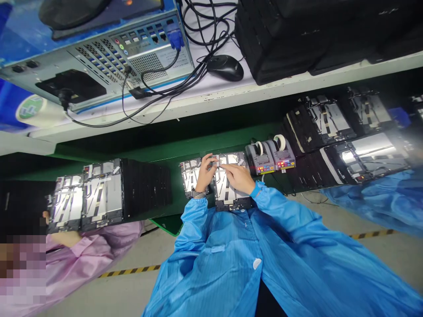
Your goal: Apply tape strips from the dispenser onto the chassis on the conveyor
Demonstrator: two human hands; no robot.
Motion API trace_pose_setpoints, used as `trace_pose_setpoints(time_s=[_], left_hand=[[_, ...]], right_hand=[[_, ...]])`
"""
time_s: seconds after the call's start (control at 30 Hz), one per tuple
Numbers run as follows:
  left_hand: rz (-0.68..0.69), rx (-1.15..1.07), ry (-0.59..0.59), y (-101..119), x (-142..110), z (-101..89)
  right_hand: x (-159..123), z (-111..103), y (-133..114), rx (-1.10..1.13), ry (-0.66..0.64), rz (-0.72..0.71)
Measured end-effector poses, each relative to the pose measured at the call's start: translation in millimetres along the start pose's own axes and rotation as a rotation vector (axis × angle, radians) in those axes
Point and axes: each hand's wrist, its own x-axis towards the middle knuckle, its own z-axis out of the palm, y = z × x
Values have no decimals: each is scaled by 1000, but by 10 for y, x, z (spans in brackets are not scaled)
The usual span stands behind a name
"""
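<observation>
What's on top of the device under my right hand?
Your right hand is over the device, left fingertips at its upper corner; dark strips show below. What they cover is hidden.

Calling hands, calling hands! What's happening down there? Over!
Left hand, right hand: fingertips close together over flat, rectangular black-and-silver electronic panel. Grip unclear. Two grey tape dispensers right of panel, not blocking.

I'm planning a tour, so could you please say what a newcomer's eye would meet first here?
Probably the blue coat at bottom centre, with the left hand and right hand at a device above it. Next might come the computer case at upper left and the two red-lit tape dispensers right of the device.
</observation>
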Motion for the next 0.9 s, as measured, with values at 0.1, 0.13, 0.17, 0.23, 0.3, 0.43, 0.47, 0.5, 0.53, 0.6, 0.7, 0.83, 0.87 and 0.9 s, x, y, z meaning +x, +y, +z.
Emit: trace_pose_setpoints(time_s=[0.1,0.13,0.17,0.23,0.3,0.43,0.47,0.5,0.53,0.6,0.7,0.83,0.87,0.9], left_hand=[[-9,6,17,-20,13,-6],[-10,5,11,-17,20,-15],[-11,5,-5,-10,28,-28],[-13,11,-44,11,41,-55],[-16,15,-58,32,48,-76],[-29,26,-35,61,64,-85],[-34,34,-40,73,79,-89],[-39,42,-49,91,99,-96],[-43,51,-61,115,122,-107],[-39,71,-75,178,154,-136],[-42,95,4,272,56,-140],[-306,62,194,294,-478,92],[-372,40,168,282,-641,181],[-396,16,139,270,-794,263]], right_hand=[[164,-112,-38,-536,-146,-115],[204,-122,-55,-647,-189,-132],[233,-119,-73,-730,-214,-149],[268,-101,-103,-830,-222,-192],[283,-103,-117,-857,-214,-249],[212,-246,-4,-707,-104,-309],[153,-292,67,-627,-15,-279],[75,-331,155,-533,100,-227],[-20,-356,257,-435,223,-160],[-244,-349,477,-249,420,-22],[-589,-188,758,-66,463,58],[-895,100,915,36,367,-2],[-932,145,910,46,365,-3],[-953,174,883,53,369,1]])
